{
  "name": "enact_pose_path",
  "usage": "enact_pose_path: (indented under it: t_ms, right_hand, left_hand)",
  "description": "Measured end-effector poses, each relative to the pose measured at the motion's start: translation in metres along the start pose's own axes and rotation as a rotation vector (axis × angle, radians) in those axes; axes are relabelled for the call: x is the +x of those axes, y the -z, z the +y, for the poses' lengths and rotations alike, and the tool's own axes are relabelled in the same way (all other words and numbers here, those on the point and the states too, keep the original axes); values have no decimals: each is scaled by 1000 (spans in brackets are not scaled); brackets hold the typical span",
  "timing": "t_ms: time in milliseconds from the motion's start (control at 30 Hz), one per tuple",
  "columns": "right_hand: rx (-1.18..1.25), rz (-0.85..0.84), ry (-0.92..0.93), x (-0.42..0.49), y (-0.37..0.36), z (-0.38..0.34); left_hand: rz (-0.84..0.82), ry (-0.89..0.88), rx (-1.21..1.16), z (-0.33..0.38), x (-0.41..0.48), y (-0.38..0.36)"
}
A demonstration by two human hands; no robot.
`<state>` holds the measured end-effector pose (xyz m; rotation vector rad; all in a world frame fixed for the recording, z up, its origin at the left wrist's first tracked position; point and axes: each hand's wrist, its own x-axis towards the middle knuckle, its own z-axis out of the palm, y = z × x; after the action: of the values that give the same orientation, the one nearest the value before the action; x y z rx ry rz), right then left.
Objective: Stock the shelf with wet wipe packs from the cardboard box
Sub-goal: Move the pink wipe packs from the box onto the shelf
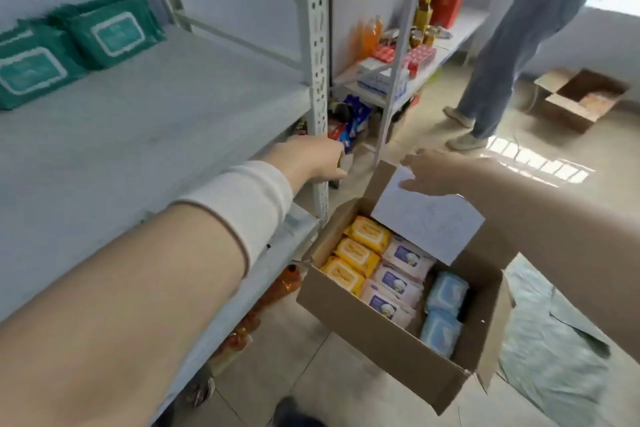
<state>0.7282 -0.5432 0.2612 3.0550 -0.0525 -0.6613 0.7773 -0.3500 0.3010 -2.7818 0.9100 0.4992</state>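
An open cardboard box (377,329) stands on the floor beside the shelf. It holds rows of yellow wet wipe packs (360,250), white-and-purple packs (398,279) and pale blue packs (445,308). My right hand (440,172) reaches over the box with straight fingers and touches the raised flap with the white label (426,222). My left hand (311,158) is stretched out past the front corner of the grey shelf (156,121), by the upright post, fingers bent down, and nothing shows in them. Green wet wipe packs (110,28) lie at the shelf's back left.
Another person (512,45) stands to the right of a second shelf unit (446,45) that holds bottles and red boxes. A second open cardboard box (581,97) sits on the floor behind them. A grey-green bag (554,340) lies right of my box. Orange bottles (277,284) fill the lower shelf.
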Motion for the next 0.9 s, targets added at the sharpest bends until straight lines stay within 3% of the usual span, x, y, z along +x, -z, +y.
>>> enact_pose_path:
  t_ms: [133, 267, 400, 600, 767, 900]
  right_hand:
    - [54, -178, -201, -10, -77, 94]
    - [167, -351, -284, -18, -163, 136]
    - [337, -489, -346, -14, -258, 139]
    - [699, -703, -348, 6, -385, 100]
    - [1073, -536, -590, 87, -493, 80]
    - [1333, -363, -801, 135, -548, 60]
  left_hand:
    - [-132, -117, 17, 81, 59, -40]
    - [-276, -214, -7, 128, 111, -101]
    - [-423, -233, -76, 156, 168, -178]
    - [-596, -60, -284, 181, 230, -295]
    - [-429, 160, -563, 206, 339, -402]
    - [-202, 222, -522, 221, 391, -459]
